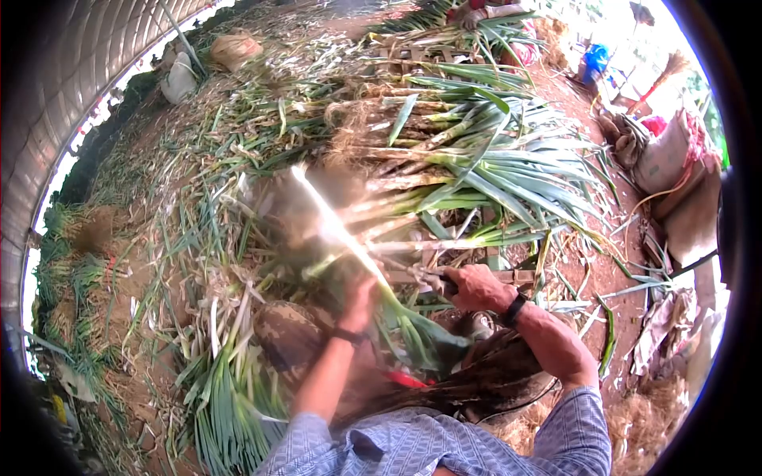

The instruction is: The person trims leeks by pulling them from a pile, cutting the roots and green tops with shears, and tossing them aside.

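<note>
My right hand (475, 287) is closed round the dark handle of a cutting tool (429, 279), whose head points left. My left hand (361, 297) is blurred by motion. Beside it a long onion stalk (333, 222), white at the upper left and green toward my lap, slants past the fingers; the fingers look wrapped round it. Just beyond both hands lies a large pile of untrimmed stalks (484, 166), roots to the left and green leaves to the right. A bundle of stalks with white ends (234, 381) rests left of my legs.
Loose leaves and peelings (198, 166) cover the ground at the left. Sacks (675, 159) stand at the right, near a blue bag (595, 62). At the top, another person's arm (496, 12) reaches in. Cut roots (651, 420) lie at the lower right.
</note>
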{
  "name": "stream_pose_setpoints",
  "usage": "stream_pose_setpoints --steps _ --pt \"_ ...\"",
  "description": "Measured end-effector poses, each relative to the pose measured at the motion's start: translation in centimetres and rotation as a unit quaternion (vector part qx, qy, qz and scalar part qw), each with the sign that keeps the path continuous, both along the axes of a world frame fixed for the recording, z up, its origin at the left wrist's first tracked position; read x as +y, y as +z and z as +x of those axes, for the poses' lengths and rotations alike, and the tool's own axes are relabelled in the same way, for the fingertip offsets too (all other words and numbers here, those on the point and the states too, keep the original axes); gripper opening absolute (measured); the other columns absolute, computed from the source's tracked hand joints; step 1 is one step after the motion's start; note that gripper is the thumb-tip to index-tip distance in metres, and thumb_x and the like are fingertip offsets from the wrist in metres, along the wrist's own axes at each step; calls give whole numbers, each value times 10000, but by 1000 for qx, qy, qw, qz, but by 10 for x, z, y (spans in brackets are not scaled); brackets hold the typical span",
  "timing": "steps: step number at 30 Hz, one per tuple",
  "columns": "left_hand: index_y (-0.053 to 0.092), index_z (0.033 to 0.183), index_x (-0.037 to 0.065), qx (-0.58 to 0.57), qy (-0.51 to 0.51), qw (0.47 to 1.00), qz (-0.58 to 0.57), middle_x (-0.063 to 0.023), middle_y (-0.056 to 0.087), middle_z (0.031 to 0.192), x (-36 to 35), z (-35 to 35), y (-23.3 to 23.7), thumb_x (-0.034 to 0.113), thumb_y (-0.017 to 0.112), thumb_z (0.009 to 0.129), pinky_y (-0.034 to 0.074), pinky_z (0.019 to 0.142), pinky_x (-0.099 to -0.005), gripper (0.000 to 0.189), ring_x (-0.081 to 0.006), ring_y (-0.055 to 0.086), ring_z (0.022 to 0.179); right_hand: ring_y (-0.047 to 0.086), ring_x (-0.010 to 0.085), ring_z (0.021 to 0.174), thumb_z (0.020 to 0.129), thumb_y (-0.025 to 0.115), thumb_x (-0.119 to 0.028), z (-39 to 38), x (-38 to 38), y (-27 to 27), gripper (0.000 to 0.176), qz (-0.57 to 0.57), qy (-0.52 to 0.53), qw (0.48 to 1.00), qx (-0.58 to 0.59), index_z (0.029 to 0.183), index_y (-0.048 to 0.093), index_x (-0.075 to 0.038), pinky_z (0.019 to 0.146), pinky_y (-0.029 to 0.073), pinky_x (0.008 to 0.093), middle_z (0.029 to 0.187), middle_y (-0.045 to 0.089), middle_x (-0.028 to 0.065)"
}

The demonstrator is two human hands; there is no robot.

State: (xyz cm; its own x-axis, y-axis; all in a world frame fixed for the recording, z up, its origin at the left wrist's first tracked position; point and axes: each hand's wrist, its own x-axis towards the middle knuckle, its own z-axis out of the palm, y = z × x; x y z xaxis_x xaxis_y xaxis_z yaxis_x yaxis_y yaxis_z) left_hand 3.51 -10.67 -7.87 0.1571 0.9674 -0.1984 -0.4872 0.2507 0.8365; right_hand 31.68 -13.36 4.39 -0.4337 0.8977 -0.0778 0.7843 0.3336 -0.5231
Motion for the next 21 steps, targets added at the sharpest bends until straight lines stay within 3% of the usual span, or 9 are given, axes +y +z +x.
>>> stream_pose_setpoints --steps 4,5,9,12,13,14,16,20,21 --pt "594 1169 87 -135 42 990 -28 -56 649 1000 10 -2 19 180 590 977 541 810 -389 213 -212 634 921 642 428 687 788 649 -216 -3 -2 -2 261 35 28 999 16 1013 662 -84 604 500 524 726 655 208" --pt "592 1125 95 -108 54 992 -41 -72 649 1013 8 -2 36 167 585 972 528 859 -413 170 -219 627 945 640 430 682 795 651 -224 -2 0 -6 255 40 15 999 11 1008 661 -83 601 499 523 722 653 209" --pt "589 1181 114 -42 -40 998 -20 -77 658 1057 0 8 33 197 594 959 491 946 -431 237 -234 624 1001 633 431 655 847 655 -293 1 3 -1 266 47 14 999 18 1008 669 -82 583 499 512 711 648 210" --pt "574 1199 130 -115 6 993 -11 -72 649 978 13 11 45 356 575 982 537 884 -436 314 -226 642 965 631 428 647 863 656 -307 1 1 -3 258 63 17 997 40 960 658 -67 582 495 513 701 644 208" --pt "542 1203 119 -76 33 996 -19 -90 651 937 23 3 50 424 556 986 575 808 -447 375 -230 663 930 631 427 647 866 658 -311 0 0 -4 259 67 19 997 46 943 652 -64 581 493 514 699 643 207" --pt "510 1203 102 -56 94 994 -22 -116 663 945 34 -3 49 425 564 981 594 763 -445 395 -238 676 914 631 426 647 869 660 -315 0 0 -4 262 74 23 996 53 927 647 -60 581 492 514 697 643 207" --pt "541 1160 80 -71 106 992 -18 -122 670 977 56 -17 54 405 571 979 601 733 -447 374 -252 682 893 650 411 708 816 678 -253 0 2 3 240 52 16 998 22 964 649 -67 625 505 502 750 669 184" --pt "601 1083 74 31 -73 994 73 -99 675 994 37 -10 82 355 585 975 573 791 -458 302 -260 681 923 661 399 734 804 689 -238 4 10 2 251 49 -9 998 40 989 650 -72 643 512 490 764 678 167" --pt "596 1061 87 52 -64 992 97 -74 661 957 35 -7 90 376 567 988 550 773 -433 299 -227 663 898 661 396 733 807 696 -255 3 10 4 261 47 -17 998 48 989 648 -74 641 512 487 763 677 164"
